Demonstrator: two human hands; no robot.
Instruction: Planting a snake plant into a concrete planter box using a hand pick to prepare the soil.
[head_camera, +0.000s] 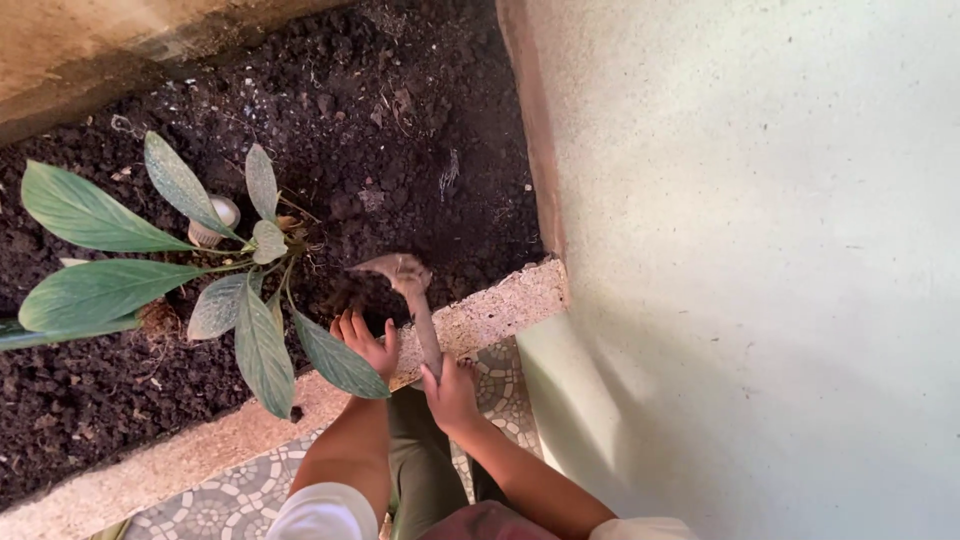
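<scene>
Right grip (450, 395) is clamped around the handle of a small trowel (410, 295), whose soil-caked blade lies on the dark soil (400, 130) just past the pale stone edging (490, 315). Left grip (365, 343) rests with fingers spread and apart on the edging, touching a drooping leaf of the green plant (200, 270). Patterned floor tiles (230, 500) lie nearest. Farther into the bed, a small white cap-like object (215, 222) sits among the leaves. A pale wall (760, 250) stands at right.

Short white sleeves, bare forearms, olive-green trousers (420, 460).
</scene>
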